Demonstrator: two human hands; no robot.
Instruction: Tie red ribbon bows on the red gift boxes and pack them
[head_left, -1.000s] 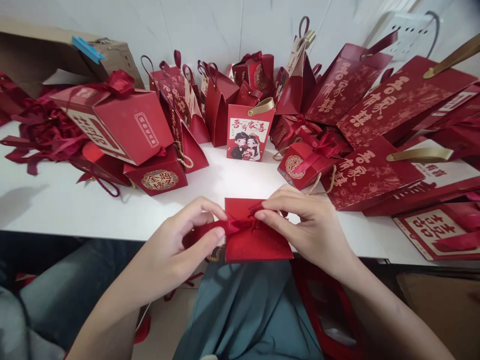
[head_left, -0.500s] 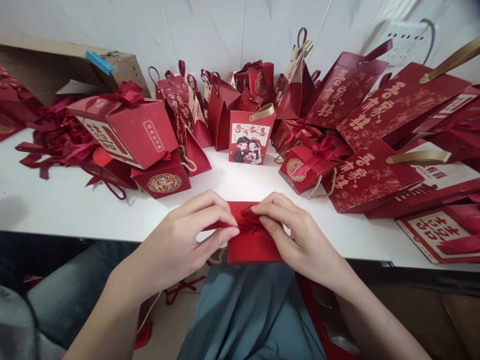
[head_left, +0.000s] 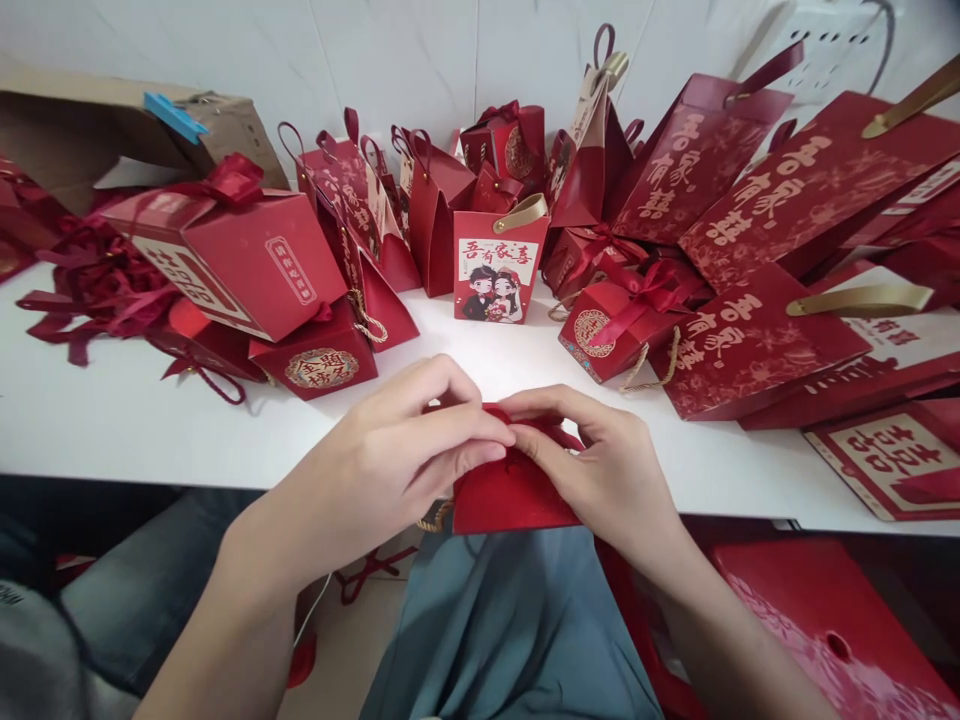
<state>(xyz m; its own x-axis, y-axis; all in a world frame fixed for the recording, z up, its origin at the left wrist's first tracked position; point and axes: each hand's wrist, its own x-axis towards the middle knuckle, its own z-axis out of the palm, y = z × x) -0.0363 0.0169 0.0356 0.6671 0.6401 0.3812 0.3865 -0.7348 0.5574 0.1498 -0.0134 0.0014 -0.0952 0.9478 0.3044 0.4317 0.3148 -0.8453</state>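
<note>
A small red gift box (head_left: pixel 510 500) lies at the table's front edge, above my lap, with a gold cord (head_left: pixel 435 516) at its left side. My left hand (head_left: pixel 424 440) pinches red ribbon on top of the box, thumb and fingertips together. Right against those fingertips, my right hand (head_left: pixel 589 450) grips the red ribbon (head_left: pixel 495 412) with thumb and forefinger. The hands hide most of the ribbon, so its knot or bow cannot be made out.
Red gift boxes crowd the white table (head_left: pixel 60 420): a couple-print box (head_left: pixel 491 275) in the middle, several tall handled boxes (head_left: pixel 739 340) at right. Left are a pile of red ribbons (head_left: pixel 112 290) and a cardboard box (head_left: pixel 225 130). Another person's leg (head_left: pixel 150 580) is at lower left.
My left hand has moved right, and its fingertips now meet those of my right hand over the ribbon. The view has shifted slightly, showing a red surface at lower right.
</note>
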